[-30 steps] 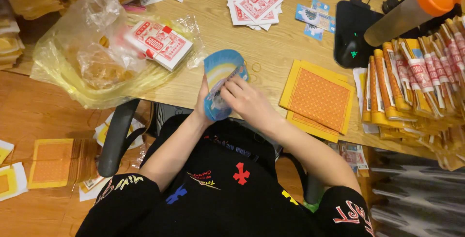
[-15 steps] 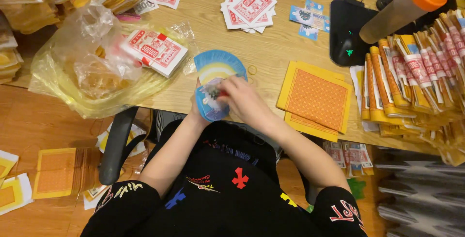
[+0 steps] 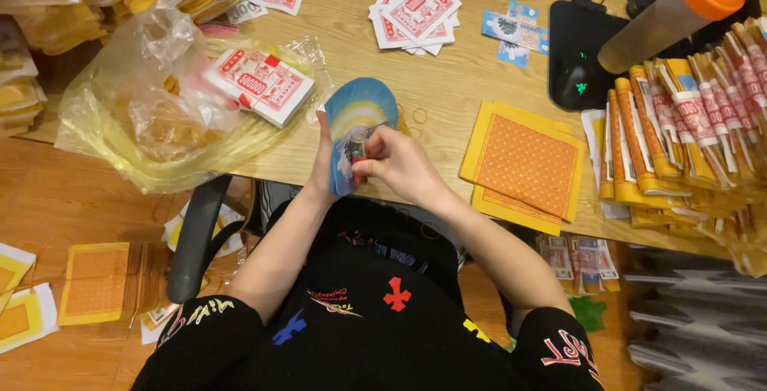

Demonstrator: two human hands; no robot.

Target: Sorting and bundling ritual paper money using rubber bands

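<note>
While the left hand (image 3: pixel 323 169) grips a curved stack of blue paper notes (image 3: pixel 357 123) from behind, thumb side wrapped round its left edge, the right hand (image 3: pixel 397 165) closes its fingertips on the lower front of the same stack, pinching at a small red and grey patch there. Both hands sit together just above the near edge of the wooden desk (image 3: pixel 447 79). Left of the left hand lies a clear yellow-tinted plastic bag (image 3: pixel 152 119) with a red and white banded bundle of notes (image 3: pixel 260 85) resting on it. Right of the right hand lies a flat pile of orange and yellow paper squares (image 3: pixel 523 163), and beyond that a row of rolled, banded yellow bundles (image 3: pixel 687 143). Loose rubber bands (image 3: pixel 415 115) lie just past the blue stack.
</note>
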